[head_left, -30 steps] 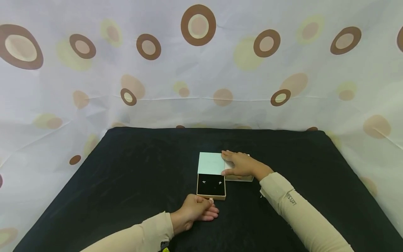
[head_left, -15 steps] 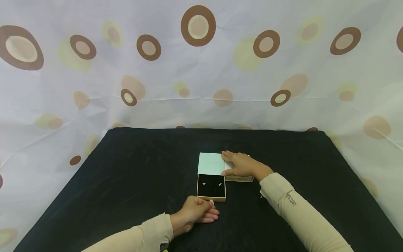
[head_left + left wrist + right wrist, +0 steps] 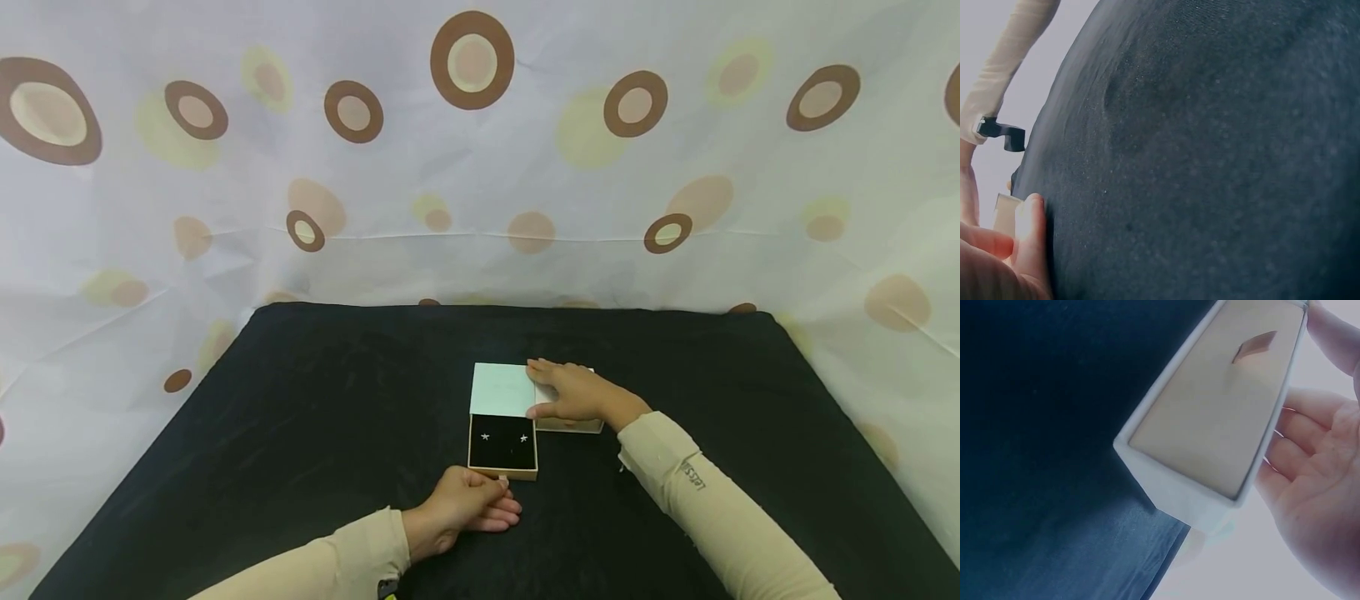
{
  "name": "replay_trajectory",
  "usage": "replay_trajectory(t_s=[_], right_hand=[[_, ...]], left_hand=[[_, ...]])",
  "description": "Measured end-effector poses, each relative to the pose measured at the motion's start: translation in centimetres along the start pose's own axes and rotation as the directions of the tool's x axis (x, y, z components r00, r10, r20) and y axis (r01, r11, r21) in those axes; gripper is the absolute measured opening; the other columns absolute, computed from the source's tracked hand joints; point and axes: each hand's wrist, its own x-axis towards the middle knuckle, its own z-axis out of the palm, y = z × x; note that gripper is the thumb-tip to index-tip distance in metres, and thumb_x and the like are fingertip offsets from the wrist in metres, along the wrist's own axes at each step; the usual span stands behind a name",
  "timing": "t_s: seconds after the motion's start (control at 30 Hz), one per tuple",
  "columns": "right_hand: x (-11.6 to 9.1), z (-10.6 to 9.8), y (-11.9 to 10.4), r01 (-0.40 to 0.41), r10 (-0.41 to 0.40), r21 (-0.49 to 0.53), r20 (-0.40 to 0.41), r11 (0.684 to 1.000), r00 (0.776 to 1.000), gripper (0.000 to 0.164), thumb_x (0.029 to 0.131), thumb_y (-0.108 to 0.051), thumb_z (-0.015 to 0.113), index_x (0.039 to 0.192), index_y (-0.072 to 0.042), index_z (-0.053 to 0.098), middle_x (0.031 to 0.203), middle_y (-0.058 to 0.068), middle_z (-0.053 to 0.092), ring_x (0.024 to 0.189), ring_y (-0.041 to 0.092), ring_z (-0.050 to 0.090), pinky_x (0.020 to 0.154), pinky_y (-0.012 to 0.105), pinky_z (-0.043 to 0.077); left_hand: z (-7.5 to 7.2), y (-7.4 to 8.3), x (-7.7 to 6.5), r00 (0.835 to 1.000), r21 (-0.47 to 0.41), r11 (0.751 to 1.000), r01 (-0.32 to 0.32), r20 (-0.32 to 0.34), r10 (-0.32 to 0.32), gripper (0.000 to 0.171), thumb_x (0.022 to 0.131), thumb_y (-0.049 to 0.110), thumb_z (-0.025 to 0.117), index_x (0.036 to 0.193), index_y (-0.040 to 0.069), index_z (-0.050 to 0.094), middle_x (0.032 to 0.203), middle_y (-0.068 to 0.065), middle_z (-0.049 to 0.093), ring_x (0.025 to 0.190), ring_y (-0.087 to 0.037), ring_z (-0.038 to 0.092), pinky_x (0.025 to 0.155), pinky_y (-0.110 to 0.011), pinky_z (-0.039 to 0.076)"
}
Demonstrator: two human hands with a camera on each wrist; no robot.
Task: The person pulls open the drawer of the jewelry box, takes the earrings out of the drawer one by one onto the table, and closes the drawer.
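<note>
A small jewelry box with a pale mint top (image 3: pixel 502 389) lies on the black cloth. Its drawer (image 3: pixel 502 473) is pulled out toward me, and two star-shaped earrings (image 3: pixel 485 437) sit on the black lining inside. My left hand (image 3: pixel 465 500) pinches the small pull tab (image 3: pixel 503 478) at the drawer front between thumb and finger. Right beside it stands a white-topped box (image 3: pixel 570 426), partly covered by my right hand (image 3: pixel 573 392). That hand rests across the tops of both, fingers extended and thumb at the front edge. The right wrist view shows a pink-brown tab (image 3: pixel 1255 347) on the second box's beige front.
Black cloth (image 3: pixel 360 400) covers the table around the boxes. Behind it hangs a white curtain (image 3: pixel 420 167) with brown and yellow circles. Both forearms, in cream sleeves (image 3: pixel 727 517), reach in from the near side.
The drawer with the earrings has slid slightly further out toward me, and my left hand has moved back with it. My right hand stays in the same place on the boxes.
</note>
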Motion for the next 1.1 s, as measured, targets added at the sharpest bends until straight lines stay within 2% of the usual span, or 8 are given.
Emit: replay_trajectory(t_s=[0.23, 0.5, 0.6, 0.67, 0.73, 0.87, 0.93, 1.1], right_hand=[[-0.1, 0.0, -0.1, 0.010, -0.010, -0.004, -0.003, 1.000, 1.000, 0.083, 0.086, -0.051, 0.064, 0.145, 0.001, 0.036, 0.153, 0.017, 0.030, 0.140, 0.037, 0.028, 0.107, 0.060, 0.026], [-0.2, 0.1, -0.1, 0.007, -0.007, 0.002, 0.001, 1.000, 1.000, 0.084, 0.086, -0.051, 0.064, 0.145, 0.001, 0.035, 0.153, 0.017, 0.029, 0.140, 0.037, 0.027, 0.108, 0.059, 0.026], [-0.2, -0.1, -0.1, 0.005, -0.005, 0.008, 0.002, 1.000, 1.000, 0.084, 0.086, -0.051, 0.064, 0.145, 0.001, 0.035, 0.153, 0.017, 0.029, 0.140, 0.037, 0.027, 0.107, 0.059, 0.026], [-0.1, -0.1, 0.0, 0.003, -0.003, 0.011, 0.002, 1.000, 1.000, 0.084, 0.086, -0.051, 0.064, 0.145, 0.000, 0.035, 0.154, 0.016, 0.029, 0.140, 0.038, 0.027, 0.107, 0.059, 0.027], [-0.2, -0.1, 0.0, -0.005, 0.005, 0.012, 0.004, 1.000, 1.000, 0.084, 0.085, -0.052, 0.065, 0.146, -0.001, 0.035, 0.154, 0.015, 0.028, 0.140, 0.037, 0.027, 0.107, 0.060, 0.026], [-0.2, -0.1, 0.0, -0.008, 0.008, 0.006, 0.002, 1.000, 1.000, 0.085, 0.085, -0.052, 0.065, 0.146, -0.001, 0.035, 0.154, 0.016, 0.028, 0.140, 0.038, 0.028, 0.105, 0.063, 0.027], [-0.2, -0.1, 0.0, -0.009, 0.009, 0.007, 0.001, 1.000, 1.000, 0.085, 0.085, -0.052, 0.065, 0.146, -0.001, 0.035, 0.154, 0.016, 0.028, 0.139, 0.038, 0.029, 0.105, 0.063, 0.027], [-0.3, -0.1, -0.1, -0.012, 0.012, 0.008, 0.005, 1.000, 1.000, 0.084, 0.085, -0.051, 0.065, 0.146, -0.001, 0.035, 0.154, 0.016, 0.029, 0.139, 0.038, 0.030, 0.106, 0.061, 0.028]], left_hand=[[-0.7, 0.7, -0.5, 0.988, 0.144, 0.989, 0.023, 0.148, -0.045, 0.019, 0.092, 0.004, 0.057, 0.096, -0.010, 0.069, 0.085, -0.020, 0.072, 0.065, -0.013, 0.069, 0.061, -0.027, 0.056], [-1.7, 2.5, -1.7, 0.890, 0.310, 0.941, -0.134, 0.456, -0.024, 0.018, 0.092, 0.004, 0.061, 0.101, -0.009, 0.069, 0.090, -0.023, 0.071, 0.071, -0.012, 0.069, 0.064, -0.028, 0.057], [-2.0, 3.9, -1.5, 0.884, 0.355, 0.904, -0.239, 0.465, 0.051, 0.018, 0.091, 0.004, 0.063, 0.101, -0.009, 0.069, 0.090, -0.019, 0.072, 0.073, -0.015, 0.070, 0.066, -0.030, 0.057], [-2.5, 4.8, -1.2, 0.890, 0.421, 0.843, -0.336, 0.433, 0.139, 0.017, 0.091, 0.006, 0.065, 0.101, -0.006, 0.071, 0.088, -0.014, 0.073, 0.072, -0.015, 0.070, 0.065, -0.029, 0.057], [-3.0, 5.7, -0.8, 0.893, 0.526, 0.738, -0.423, 0.379, 0.243, 0.015, 0.090, 0.009, 0.066, 0.100, -0.001, 0.073, 0.085, -0.007, 0.073, 0.070, -0.013, 0.069, 0.063, -0.027, 0.055], [-3.9, 6.7, -0.2, 0.845, 0.734, 0.467, -0.493, 0.277, 0.456, 0.012, 0.088, 0.013, 0.069, 0.097, 0.006, 0.075, 0.082, 0.001, 0.070, 0.067, -0.007, 0.063, 0.059, -0.022, 0.050], [-4.2, 7.0, 0.1, 0.815, 0.796, 0.372, -0.477, 0.242, 0.526, 0.011, 0.087, 0.011, 0.070, 0.095, 0.006, 0.075, 0.083, 0.001, 0.068, 0.069, -0.008, 0.061, 0.059, -0.022, 0.049], [-4.7, 6.7, 1.0, 0.800, 0.872, 0.276, -0.404, 0.191, 0.569, 0.010, 0.085, 0.013, 0.073, 0.093, 0.008, 0.076, 0.084, 0.000, 0.060, 0.072, -0.010, 0.057, 0.062, -0.022, 0.046]])
